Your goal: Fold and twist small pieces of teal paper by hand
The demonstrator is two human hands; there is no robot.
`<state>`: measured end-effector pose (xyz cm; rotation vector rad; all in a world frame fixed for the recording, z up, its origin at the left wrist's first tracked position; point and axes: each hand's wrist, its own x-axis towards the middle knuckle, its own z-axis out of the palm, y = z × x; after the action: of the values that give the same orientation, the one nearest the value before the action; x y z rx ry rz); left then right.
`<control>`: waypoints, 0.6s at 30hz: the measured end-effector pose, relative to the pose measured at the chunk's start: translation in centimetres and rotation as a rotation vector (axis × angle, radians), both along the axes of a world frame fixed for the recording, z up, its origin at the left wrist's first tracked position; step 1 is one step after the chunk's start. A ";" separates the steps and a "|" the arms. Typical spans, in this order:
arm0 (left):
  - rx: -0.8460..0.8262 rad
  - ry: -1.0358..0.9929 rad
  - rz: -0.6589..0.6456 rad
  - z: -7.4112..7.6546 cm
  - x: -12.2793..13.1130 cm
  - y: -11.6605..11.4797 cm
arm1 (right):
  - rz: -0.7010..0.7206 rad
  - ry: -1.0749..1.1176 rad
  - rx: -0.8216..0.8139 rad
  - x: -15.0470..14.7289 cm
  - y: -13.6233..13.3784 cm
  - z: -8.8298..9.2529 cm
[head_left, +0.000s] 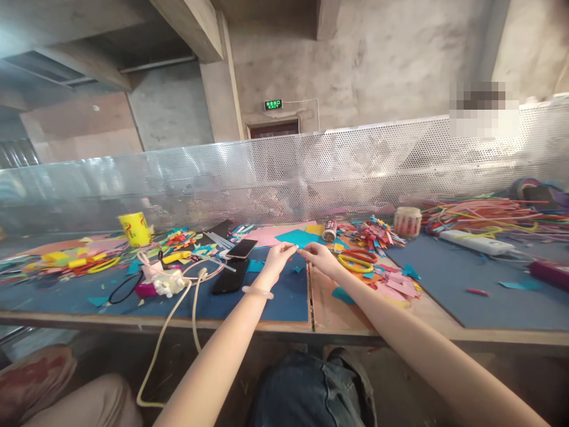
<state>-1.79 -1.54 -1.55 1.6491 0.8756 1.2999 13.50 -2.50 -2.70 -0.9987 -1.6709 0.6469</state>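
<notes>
Above the middle of the table, my left hand (281,259) and my right hand (320,258) meet almost fingertip to fingertip. Both are closed in a pinch, and a tiny pale bit shows between the fingertips, too small to name. Behind them lies a sheet of blue paper (302,238), with pink paper (264,236) farther back. Yellow-handled scissors (355,264) rest just right of my right hand, beside a heap of pink paper scraps (398,286). Two phones, one black (230,276) and one dark with a light edge (242,249), lie left of my left hand.
A yellow tub (135,229), a can (329,230) and a jar (407,222) stand along the back. A white power strip (476,242) and colourful thin strips (484,214) lie right. A cable (195,308) hangs over the front edge. A perforated metal screen (249,172) closes the back.
</notes>
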 end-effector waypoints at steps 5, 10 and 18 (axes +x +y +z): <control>-0.003 0.013 0.029 0.0 0.0 0.0 | -0.030 -0.118 0.088 -0.4 0.0 0.0; -0.006 0.001 0.029 0.0 0.0 0.0 | -0.008 -0.174 0.090 -0.4 -0.1 0.0; -0.017 -0.002 0.032 0.1 0.0 0.1 | 0.047 -0.141 0.077 -0.3 0.0 -0.1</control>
<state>-1.78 -1.48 -1.49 1.6259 0.9134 1.3124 13.18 -2.48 -2.82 -0.9708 -1.8342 0.5485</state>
